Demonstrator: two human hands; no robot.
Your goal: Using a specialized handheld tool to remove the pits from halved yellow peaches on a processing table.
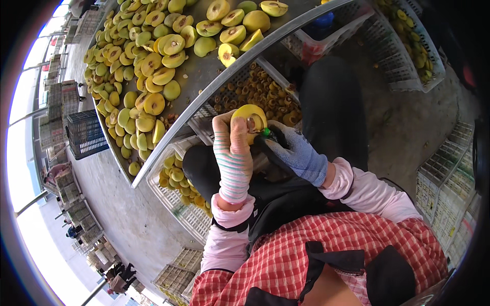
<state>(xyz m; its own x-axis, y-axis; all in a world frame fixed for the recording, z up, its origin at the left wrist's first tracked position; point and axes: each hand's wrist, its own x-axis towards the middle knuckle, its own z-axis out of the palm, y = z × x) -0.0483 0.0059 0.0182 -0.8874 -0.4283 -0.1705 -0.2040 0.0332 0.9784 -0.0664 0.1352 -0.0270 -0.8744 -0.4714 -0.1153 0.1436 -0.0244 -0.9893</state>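
Observation:
My left hand [232, 153], in a striped knit glove, grips a yellow peach half [246, 112] with its cut face turned to the right. A small pitting tool [266, 132] with a green part meets that cut face at the stone hollow. Its blade is mostly hidden by the fruit. The tool's dark handle is in my right hand [303, 155], which wears a blue-grey glove with fingers closed. Both hands are held together above my lap. Below them, a crate [275, 74] holds many brown peach stones.
Many peach halves [153, 104] cover the metal table [189, 109], whose raised rim runs diagonally ahead. A white crate [176, 214] of peach halves stands by my left knee. Another fruit crate [395, 66] is at far right. Stacked crates [446, 178] stand right; a blue crate [86, 133] left.

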